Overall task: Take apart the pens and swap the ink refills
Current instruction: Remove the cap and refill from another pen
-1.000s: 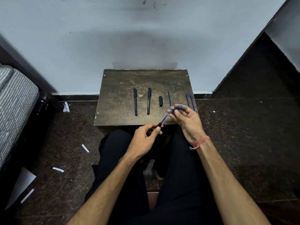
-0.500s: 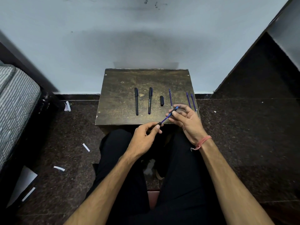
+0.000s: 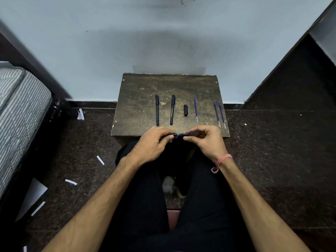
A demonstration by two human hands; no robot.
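Note:
Both hands hold one pen [image 3: 180, 134] level, just in front of the near edge of a small worn wooden table [image 3: 138, 99]. My left hand [image 3: 154, 144] grips its dark barrel end. My right hand [image 3: 205, 140] pinches the blue end; a short blue stretch shows between the fingers. On the table lie two whole dark pens [image 3: 157, 110] [image 3: 172, 109], a loose black cap [image 3: 185, 110], one blue refill [image 3: 195, 109] and two more refills [image 3: 216, 113] [image 3: 222, 115] near the right edge.
The table stands against a pale wall. A striped mattress [image 3: 20, 113] lies to the left, and paper scraps [image 3: 100, 160] are scattered on the dark speckled floor. My legs in black trousers sit below the hands.
The pen swung from a slanted pose to level. My hands have come close together, and much less of the blue part shows between them now.

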